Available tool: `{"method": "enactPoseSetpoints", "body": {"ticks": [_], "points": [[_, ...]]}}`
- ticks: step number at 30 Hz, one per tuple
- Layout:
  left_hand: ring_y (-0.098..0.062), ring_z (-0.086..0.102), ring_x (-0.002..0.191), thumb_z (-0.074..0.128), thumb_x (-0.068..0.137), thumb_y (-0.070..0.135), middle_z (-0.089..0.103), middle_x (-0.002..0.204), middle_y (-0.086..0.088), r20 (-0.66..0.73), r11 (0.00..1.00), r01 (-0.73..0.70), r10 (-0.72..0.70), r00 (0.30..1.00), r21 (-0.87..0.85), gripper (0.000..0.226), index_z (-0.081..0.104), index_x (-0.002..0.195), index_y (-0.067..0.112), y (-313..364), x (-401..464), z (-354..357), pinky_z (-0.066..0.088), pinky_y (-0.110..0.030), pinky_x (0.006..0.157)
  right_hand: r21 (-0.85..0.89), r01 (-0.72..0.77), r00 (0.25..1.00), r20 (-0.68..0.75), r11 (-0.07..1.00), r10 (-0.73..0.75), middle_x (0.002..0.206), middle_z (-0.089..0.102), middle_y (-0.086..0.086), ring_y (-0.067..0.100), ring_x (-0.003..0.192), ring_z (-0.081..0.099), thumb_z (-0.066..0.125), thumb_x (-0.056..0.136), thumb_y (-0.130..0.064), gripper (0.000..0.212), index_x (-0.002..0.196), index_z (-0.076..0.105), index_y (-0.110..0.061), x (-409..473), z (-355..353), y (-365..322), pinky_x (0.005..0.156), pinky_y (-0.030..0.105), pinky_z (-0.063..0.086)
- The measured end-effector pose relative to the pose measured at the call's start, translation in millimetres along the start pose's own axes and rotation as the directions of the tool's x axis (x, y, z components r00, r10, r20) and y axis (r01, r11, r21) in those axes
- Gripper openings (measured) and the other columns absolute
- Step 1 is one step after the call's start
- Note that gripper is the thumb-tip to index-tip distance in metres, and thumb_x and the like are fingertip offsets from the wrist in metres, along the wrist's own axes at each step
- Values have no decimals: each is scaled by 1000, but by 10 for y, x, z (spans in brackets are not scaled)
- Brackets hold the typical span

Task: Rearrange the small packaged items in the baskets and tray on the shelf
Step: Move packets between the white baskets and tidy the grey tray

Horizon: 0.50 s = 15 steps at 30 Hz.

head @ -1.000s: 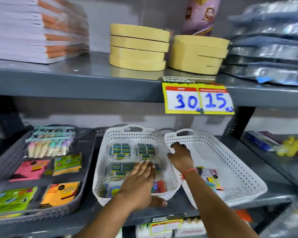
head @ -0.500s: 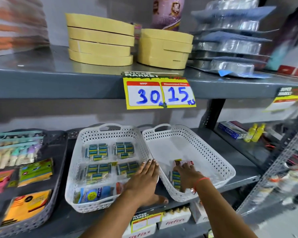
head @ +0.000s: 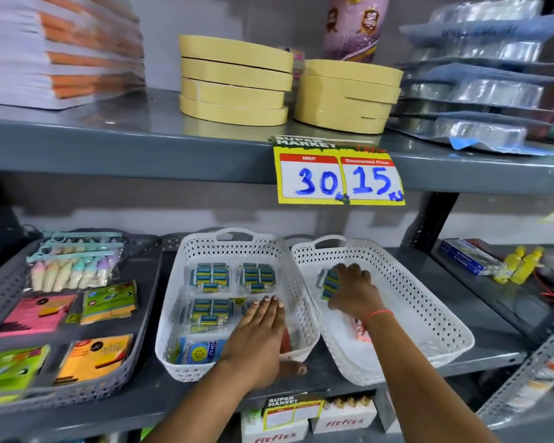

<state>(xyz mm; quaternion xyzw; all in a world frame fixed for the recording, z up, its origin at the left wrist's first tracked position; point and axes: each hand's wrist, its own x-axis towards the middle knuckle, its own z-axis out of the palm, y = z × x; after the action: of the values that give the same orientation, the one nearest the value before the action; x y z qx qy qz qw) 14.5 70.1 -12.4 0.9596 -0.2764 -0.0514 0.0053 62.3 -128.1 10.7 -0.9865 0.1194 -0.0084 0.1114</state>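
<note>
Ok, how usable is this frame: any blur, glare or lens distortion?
Head view: wide-angle bending curves the upper shelf edge; motion blur smears the paper stack and the far right side; the price tag reads sharply; both hands, left hand and right hand, are fairly crisp; no harsh glare.

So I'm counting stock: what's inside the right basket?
The right basket holds one blue packet gripped by the right hand, plus something orange-pink mostly hidden under the wrist. The rest looks bare.
</note>
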Motion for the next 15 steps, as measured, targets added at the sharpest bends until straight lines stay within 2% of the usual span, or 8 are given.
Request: {"method": "enactPoseSetpoints", "body": {"ticks": [6, 9, 10, 11, 12, 13, 14, 15], "points": [[-24, -12, 149, 26, 97, 7, -11, 161, -15, -127, 999, 33, -32, 991, 3, 63, -7, 150, 1, -190, -169, 92, -17, -31, 114, -21, 239, 971, 25, 971, -238, 130, 44, 13, 34, 122, 39, 60, 74, -19, 62, 132, 41, -16, 118, 235, -626, 98, 43, 47], [-27, -5, 150, 14, 96, 7, -6, 160, -18, -110, 998, 59, -56, 992, 22, 57, -2, 150, -2, -173, -154, 100, -15, -31, 113, -99, 344, 935, 124, 934, -331, 136, 40, 17, 37, 126, 37, 55, 78, -15, 63, 138, 37, -14, 125, 419, -834, 103, 45, 43], [-29, 7, 149, 9, 91, 10, 7, 160, -21, -140, 997, 67, -62, 988, 25, 59, 11, 149, -4, -169, -143, 107, -7, -32, 114, -111, 362, 926, 158, 925, -344, 138, 39, 18, 37, 127, 37, 54, 81, -17, 60, 139, 36, -15, 132, 486, -862, 104, 46, 42], [-29, 29, 143, 10, 84, 12, 31, 153, -22, -169, 998, 66, -63, 984, 14, 66, 35, 142, -6, -189, -109, 138, 12, -33, 116, -104, 369, 916, 206, 923, -343, 139, 39, 17, 37, 128, 37, 53, 83, -21, 59, 139, 36, -16, 130, 546, -883, 105, 47, 41], [-25, 53, 128, 17, 76, 14, 57, 135, -21, -151, 998, 60, -60, 987, -6, 67, 59, 125, -3, -204, -83, 168, 36, -33, 108, -97, 372, 905, 261, 923, -337, 139, 39, 17, 38, 129, 37, 54, 83, -26, 59, 139, 36, -17, 131, 606, -886, 106, 48, 40], [-21, 67, 110, 25, 71, 15, 71, 116, -15, -158, 998, 51, -47, 986, 26, 62, 73, 108, 2, -212, -58, 219, 51, -34, 93, -91, 379, 891, 305, 921, -337, 140, 40, 16, 38, 129, 37, 54, 82, -31, 62, 140, 35, -18, 150, 664, -874, 107, 48, 39], [-20, 71, 103, 28, 70, 16, 74, 110, -13, -184, 997, 53, -43, 982, 47, 59, 76, 102, 4, -197, -77, 223, 55, -35, 87, -84, 378, 881, 339, 922, -330, 140, 41, 15, 38, 129, 37, 55, 81, -34, 64, 140, 35, -20, 177, 705, -855, 108, 48, 38], [-23, 68, 110, 25, 72, 17, 69, 119, -16, -154, 999, 44, -39, 987, 26, 62, 72, 110, 1, -188, -99, 204, 50, -37, 94, -73, 378, 875, 355, 923, -330, 140, 42, 14, 38, 129, 38, 56, 79, -33, 66, 140, 35, -22, 199, 722, -842, 108, 48, 37]]}}
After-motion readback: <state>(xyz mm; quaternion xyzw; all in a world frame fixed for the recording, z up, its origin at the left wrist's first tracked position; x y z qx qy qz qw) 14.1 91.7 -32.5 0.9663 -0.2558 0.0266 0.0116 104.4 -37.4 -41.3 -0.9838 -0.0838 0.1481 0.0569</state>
